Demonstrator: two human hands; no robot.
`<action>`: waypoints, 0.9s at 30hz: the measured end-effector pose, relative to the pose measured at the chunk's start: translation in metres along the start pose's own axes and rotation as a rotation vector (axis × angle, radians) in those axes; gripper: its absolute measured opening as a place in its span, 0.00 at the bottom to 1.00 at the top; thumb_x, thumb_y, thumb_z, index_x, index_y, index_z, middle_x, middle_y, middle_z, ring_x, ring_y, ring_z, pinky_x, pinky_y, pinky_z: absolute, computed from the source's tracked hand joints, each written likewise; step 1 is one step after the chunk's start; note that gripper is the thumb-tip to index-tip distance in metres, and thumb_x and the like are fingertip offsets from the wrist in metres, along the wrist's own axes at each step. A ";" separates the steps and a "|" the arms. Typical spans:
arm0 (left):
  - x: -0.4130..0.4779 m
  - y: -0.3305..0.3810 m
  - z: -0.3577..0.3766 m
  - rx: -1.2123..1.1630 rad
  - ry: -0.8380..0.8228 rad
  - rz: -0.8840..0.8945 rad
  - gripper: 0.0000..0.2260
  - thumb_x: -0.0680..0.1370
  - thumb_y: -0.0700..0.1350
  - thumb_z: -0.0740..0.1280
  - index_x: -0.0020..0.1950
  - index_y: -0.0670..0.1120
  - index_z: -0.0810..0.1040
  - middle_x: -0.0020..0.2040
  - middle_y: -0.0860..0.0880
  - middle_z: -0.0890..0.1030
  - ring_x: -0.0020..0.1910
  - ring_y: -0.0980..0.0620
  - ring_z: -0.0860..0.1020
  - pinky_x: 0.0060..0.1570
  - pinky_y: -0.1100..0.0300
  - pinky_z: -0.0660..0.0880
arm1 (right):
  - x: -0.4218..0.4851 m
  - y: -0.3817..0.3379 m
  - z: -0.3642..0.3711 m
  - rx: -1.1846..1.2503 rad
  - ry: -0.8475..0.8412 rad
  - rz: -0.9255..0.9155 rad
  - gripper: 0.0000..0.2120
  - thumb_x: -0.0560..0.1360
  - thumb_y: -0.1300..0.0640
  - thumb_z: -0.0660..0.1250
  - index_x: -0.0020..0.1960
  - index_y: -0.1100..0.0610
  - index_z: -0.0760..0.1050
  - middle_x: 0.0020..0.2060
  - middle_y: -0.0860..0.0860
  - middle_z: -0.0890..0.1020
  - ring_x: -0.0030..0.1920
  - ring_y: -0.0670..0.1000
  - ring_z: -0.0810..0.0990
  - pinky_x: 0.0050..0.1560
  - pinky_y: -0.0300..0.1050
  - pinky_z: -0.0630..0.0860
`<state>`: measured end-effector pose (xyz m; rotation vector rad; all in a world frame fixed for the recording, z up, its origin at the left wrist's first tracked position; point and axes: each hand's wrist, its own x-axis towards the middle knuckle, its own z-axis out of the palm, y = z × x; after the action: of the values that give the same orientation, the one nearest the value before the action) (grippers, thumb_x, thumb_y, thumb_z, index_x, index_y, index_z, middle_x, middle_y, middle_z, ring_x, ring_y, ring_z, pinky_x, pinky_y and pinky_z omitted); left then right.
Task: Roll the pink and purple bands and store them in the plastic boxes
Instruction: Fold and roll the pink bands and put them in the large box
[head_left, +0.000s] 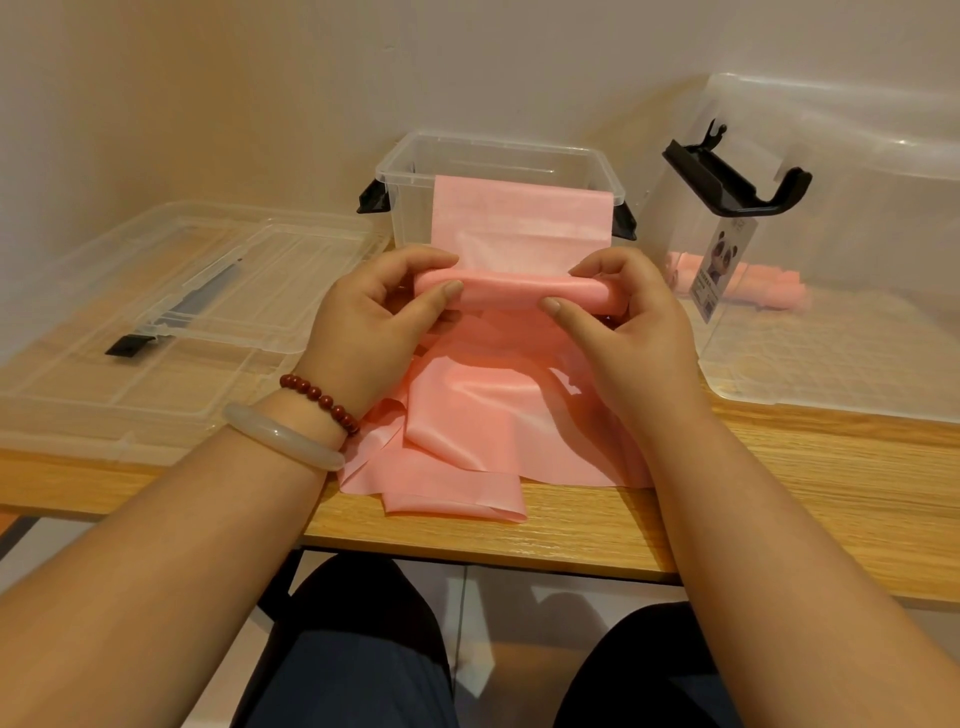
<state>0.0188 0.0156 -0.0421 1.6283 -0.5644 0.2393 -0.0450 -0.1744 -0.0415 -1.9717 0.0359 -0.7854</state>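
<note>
1. Pink band (514, 291) is lying partly rolled between the two hands, above the wooden surface (779, 467), in front of the small clear box (498, 161).
2. One end of it is standing up as a flat sheet against the front of this small box, and its top edge is reaching near the rim.
3. The other part is hanging down from the roll and is lying in loose folds on the surface, with one end going over the near edge.
4. The left hand (374, 317) is closing on the left end of the roll, with the thumb on the near side and the other fingers curling behind.
5. The right hand (623, 312) is gripping the right end in the same way, thumb in front.
6. The left wrist is wearing a pale bangle (283, 436) and a bracelet of dark red beads (319, 395).
7. A clear lid (156, 312) is lying flat on the surface at the left.
8. At the right, a bigger clear box (831, 260) with a black handle (737, 182) is standing on the surface, and pink rolls (769, 286) are showing through its wall.
</note>
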 end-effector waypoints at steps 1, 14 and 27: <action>0.000 0.000 0.000 -0.012 -0.003 -0.001 0.10 0.76 0.40 0.69 0.52 0.55 0.78 0.47 0.50 0.82 0.41 0.58 0.83 0.40 0.66 0.78 | 0.000 -0.001 0.000 0.000 0.005 0.002 0.11 0.73 0.53 0.74 0.48 0.45 0.73 0.46 0.43 0.78 0.48 0.49 0.78 0.48 0.52 0.78; -0.001 0.000 0.000 0.053 -0.011 0.004 0.12 0.75 0.40 0.71 0.50 0.57 0.79 0.51 0.50 0.81 0.41 0.58 0.83 0.41 0.65 0.79 | -0.001 -0.002 -0.001 0.035 -0.033 0.019 0.14 0.72 0.55 0.75 0.53 0.46 0.74 0.51 0.44 0.76 0.45 0.41 0.78 0.41 0.36 0.78; -0.002 0.000 0.000 0.037 -0.029 -0.025 0.15 0.73 0.39 0.73 0.56 0.54 0.79 0.51 0.52 0.81 0.44 0.58 0.82 0.44 0.65 0.79 | 0.001 -0.001 0.001 0.057 0.002 0.056 0.07 0.76 0.53 0.71 0.51 0.49 0.74 0.44 0.44 0.78 0.44 0.49 0.81 0.40 0.43 0.79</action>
<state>0.0172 0.0163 -0.0429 1.6759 -0.5641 0.2094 -0.0445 -0.1736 -0.0406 -1.9080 0.0687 -0.7439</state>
